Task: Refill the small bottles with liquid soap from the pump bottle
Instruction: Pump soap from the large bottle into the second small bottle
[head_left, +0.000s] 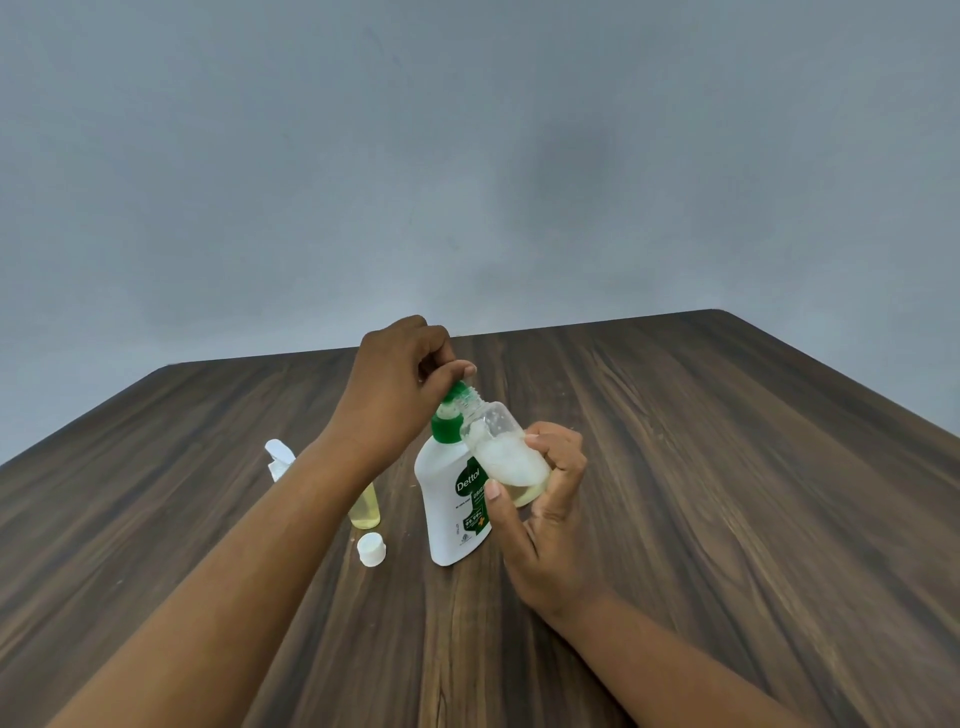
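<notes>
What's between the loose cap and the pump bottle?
Nothing. Only bare table separates the cap from the pump bottle, as the head view shows.

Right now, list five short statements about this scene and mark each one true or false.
1. The left hand grips the pump bottle at its green top. True.
2. The right hand holds the small bottle upright on the table. False: it is lifted and tilted, mouth at the nozzle.
3. A white cap lies on the table. True.
4. The small bottle is capped. False: its threaded neck is open.
5. The pump bottle lies on its side. False: it stands upright.
</notes>
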